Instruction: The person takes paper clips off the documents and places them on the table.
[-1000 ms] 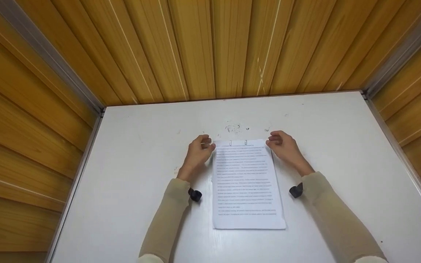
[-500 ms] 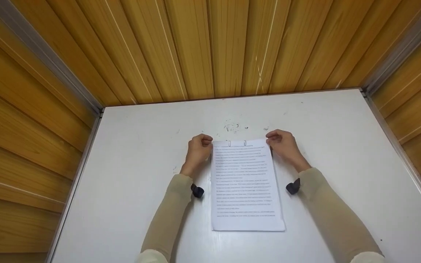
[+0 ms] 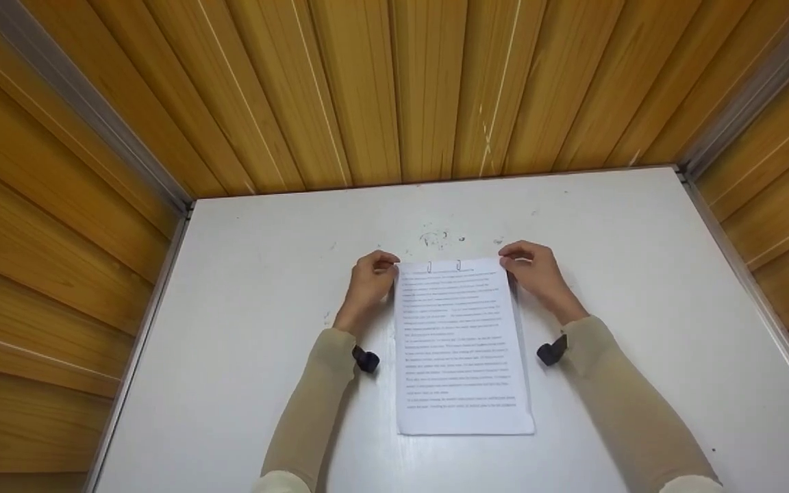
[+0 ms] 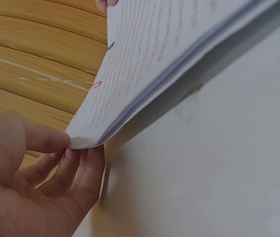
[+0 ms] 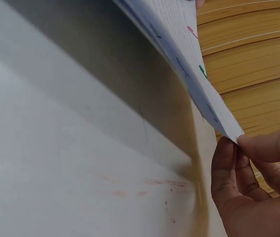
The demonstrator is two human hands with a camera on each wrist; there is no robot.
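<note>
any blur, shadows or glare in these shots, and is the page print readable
Head view: print on the paper stack is too small and soft to read, with a faint sheen on the white table; left wrist view: a soft shadow lies beneath the raised stack, print mostly blurred; right wrist view: a broad dark shadow crosses the table.
</note>
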